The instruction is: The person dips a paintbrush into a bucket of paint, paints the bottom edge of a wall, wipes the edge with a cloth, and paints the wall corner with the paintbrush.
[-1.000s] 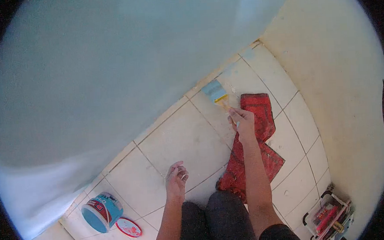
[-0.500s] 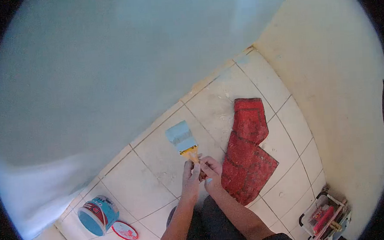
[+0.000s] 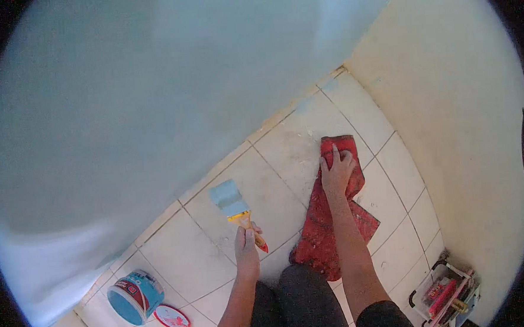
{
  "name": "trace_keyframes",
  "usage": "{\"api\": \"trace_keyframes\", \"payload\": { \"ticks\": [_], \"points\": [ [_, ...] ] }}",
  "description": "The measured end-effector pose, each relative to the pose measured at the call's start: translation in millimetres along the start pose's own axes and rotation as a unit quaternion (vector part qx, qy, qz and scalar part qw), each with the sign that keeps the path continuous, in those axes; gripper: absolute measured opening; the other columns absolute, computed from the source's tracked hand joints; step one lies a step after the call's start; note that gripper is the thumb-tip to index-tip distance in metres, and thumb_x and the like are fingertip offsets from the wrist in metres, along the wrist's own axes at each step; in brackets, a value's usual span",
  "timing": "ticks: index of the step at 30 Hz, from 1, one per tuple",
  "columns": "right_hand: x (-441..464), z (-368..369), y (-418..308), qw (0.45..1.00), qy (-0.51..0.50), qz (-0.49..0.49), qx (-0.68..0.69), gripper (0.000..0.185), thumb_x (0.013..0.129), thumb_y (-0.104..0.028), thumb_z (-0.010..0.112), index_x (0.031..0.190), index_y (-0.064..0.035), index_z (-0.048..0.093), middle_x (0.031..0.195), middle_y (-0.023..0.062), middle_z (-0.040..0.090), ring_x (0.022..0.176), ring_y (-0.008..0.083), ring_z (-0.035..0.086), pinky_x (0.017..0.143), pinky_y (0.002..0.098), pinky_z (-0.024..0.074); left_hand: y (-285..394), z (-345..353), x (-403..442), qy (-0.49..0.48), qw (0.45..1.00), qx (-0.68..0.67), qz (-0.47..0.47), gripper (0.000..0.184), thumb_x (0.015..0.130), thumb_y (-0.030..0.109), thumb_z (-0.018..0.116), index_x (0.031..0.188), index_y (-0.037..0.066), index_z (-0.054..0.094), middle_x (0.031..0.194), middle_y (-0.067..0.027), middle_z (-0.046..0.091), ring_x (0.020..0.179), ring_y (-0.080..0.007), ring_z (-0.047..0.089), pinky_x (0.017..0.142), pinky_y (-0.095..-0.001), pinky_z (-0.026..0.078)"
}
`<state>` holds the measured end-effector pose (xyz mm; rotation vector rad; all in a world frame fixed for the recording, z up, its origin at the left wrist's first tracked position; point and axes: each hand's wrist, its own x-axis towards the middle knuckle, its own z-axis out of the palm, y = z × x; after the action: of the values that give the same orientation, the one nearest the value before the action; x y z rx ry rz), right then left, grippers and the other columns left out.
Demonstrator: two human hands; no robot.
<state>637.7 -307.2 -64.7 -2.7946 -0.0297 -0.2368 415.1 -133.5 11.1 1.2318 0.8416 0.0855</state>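
Observation:
My left hand (image 3: pixel 247 253) is closed around the handle of a paintbrush (image 3: pixel 239 217), whose wide bristles are coated in light blue paint and point up and away from me. The red tip of the handle sticks out past my fingers. Off to the right, my right hand (image 3: pixel 337 172) lies on the upper part of a red cloth (image 3: pixel 320 234) with dark markings, its fingers spread over the fabric. The cloth is spread across the tiled floor, partly hidden by my right forearm and my knees.
A light blue wall (image 3: pixel 152 110) rises ahead and a cream wall (image 3: pixel 449 124) on the right. At lower left stand a paint bucket (image 3: pixel 136 297) and its red-rimmed lid (image 3: pixel 172 318). A tray of tools (image 3: pixel 444 296) sits at lower right on the tiled floor (image 3: pixel 189 250).
My right hand has let go of the brush handle and moved up and right onto the red cloth. The brush, in my left hand, has shifted a little left and down.

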Motion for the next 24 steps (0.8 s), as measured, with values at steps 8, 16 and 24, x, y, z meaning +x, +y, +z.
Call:
{"api": "trace_keyframes", "payload": {
  "ticks": [8, 16, 24],
  "points": [
    [-15, 26, -80, 0.953, -0.07, -0.232, 0.181, 0.046, 0.08, -0.008, 0.054, 0.125, 0.0, 0.05, 0.101, 0.0171, 0.051, 0.095, 0.0329, 0.051, 0.088, 0.0386, 0.0427, -13, -10, -4, 0.021, 1.0, -0.022, 0.002, 0.03, 0.097, 0.036, 0.043, 0.094, 0.008, 0.052, 0.091, -0.0039, 0.051, 0.09, -0.0158, 0.048, 0.084, -0.0331, 0.038],
    [-20, 76, -146, 0.943, -0.081, -0.319, -0.04, 0.048, 0.082, -0.015, 0.048, 0.127, 0.0013, 0.047, 0.098, 0.0125, 0.051, 0.089, 0.0261, 0.051, 0.076, 0.0358, 0.0437, -8, -22, -1, 0.033, 0.999, -0.004, -0.015, 0.034, 0.096, 0.041, 0.044, 0.093, 0.008, 0.052, 0.089, -0.0037, 0.051, 0.087, -0.0151, 0.048, 0.081, -0.0333, 0.038],
    [-13, 88, -150, 0.957, -0.15, -0.236, -0.075, 0.053, 0.084, -0.013, 0.05, 0.135, -0.0011, 0.039, 0.102, 0.0139, 0.051, 0.093, 0.0256, 0.052, 0.076, 0.0357, 0.0482, -9, -25, 0, 0.027, 1.0, 0.002, -0.015, 0.032, 0.096, 0.038, 0.044, 0.093, 0.007, 0.052, 0.09, -0.0036, 0.051, 0.089, -0.016, 0.048, 0.084, -0.0334, 0.037]
  ]
}}
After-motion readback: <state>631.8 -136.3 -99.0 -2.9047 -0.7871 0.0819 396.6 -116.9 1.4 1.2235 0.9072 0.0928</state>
